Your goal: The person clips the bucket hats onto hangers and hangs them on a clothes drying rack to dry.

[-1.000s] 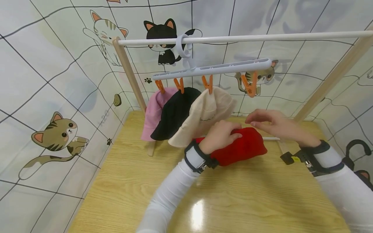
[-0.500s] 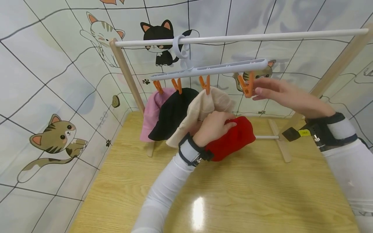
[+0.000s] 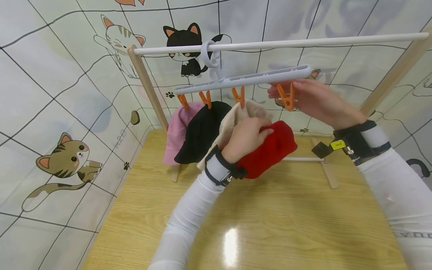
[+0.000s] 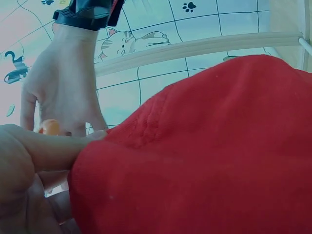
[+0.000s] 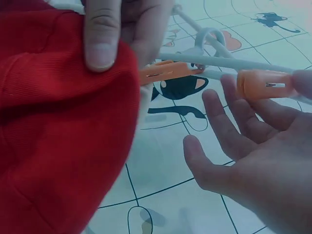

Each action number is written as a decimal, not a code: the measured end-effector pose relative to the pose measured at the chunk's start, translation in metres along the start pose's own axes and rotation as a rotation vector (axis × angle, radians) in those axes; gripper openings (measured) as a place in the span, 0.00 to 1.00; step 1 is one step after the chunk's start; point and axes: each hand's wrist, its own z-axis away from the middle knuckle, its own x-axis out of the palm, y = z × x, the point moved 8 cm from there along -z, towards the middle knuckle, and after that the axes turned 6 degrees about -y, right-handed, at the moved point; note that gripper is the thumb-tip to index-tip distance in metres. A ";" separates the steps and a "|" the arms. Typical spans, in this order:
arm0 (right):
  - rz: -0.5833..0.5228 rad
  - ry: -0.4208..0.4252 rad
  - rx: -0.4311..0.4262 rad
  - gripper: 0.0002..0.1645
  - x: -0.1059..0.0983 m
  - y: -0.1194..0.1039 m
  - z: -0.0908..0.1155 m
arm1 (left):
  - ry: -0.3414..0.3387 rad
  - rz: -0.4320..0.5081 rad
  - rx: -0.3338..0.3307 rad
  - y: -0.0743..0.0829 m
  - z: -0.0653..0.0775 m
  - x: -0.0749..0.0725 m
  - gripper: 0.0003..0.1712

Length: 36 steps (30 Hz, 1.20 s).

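My left hand [image 3: 248, 137] grips the edge of a red cloth hat [image 3: 270, 152], raised above the table below the hanger. Its thumb presses on the fabric in the right wrist view. My right hand [image 3: 320, 103] is at the rightmost orange clip [image 3: 287, 100] of the pale hanger [image 3: 263, 78]. The thumb lies on one clip handle while the fingers pass behind to the other side. That clip bears no hat, and the red hat is apart from it. Elsewhere on the hanger, clips hold a pink hat [image 3: 172, 142], a black hat [image 3: 199, 138] and a cream hat [image 3: 229, 125].
A white rail [image 3: 337, 40] on wooden posts [image 3: 146, 84] carries the hanger by its hook. The rack's feet [image 3: 325, 165] stand on the wooden table [image 3: 270, 225]. Behind hangs a cat-printed sheet [image 3: 60, 105]. A dark hook [image 3: 418, 165] shows at the right edge.
My right hand has risen from beside the red hat to the rightmost clip, its fingers now behind it. My left hand has lifted the red hat somewhat toward the hanger.
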 end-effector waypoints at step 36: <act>-0.433 0.422 -0.017 0.20 -0.032 0.033 0.003 | 0.035 -0.108 -0.148 0.005 -0.038 -0.004 0.13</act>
